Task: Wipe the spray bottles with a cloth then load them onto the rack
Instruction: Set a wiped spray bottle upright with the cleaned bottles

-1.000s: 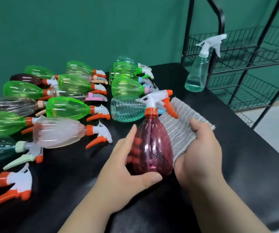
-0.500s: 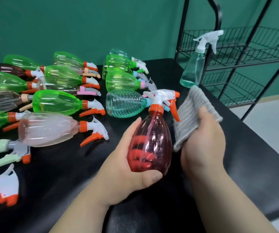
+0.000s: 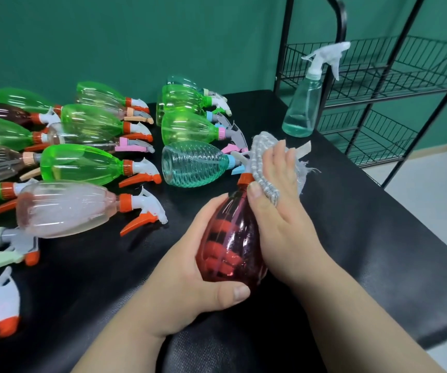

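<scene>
My left hand has its fingers curled round the red spray bottle, held nearly upright at the near middle of the black worktop. My right hand grips the grey cloth over its spray head. Other bottles lie left; the rack stands far right.

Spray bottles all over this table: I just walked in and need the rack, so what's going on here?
A person is wiping a translucent red plastic spray bottle. The left hand grips its body; the right hand holds a grey ribbed cloth around its trigger head. Green, pink and clear bottles lie on the black table, and the black wire rack's visible shelves hold none yet.
</scene>
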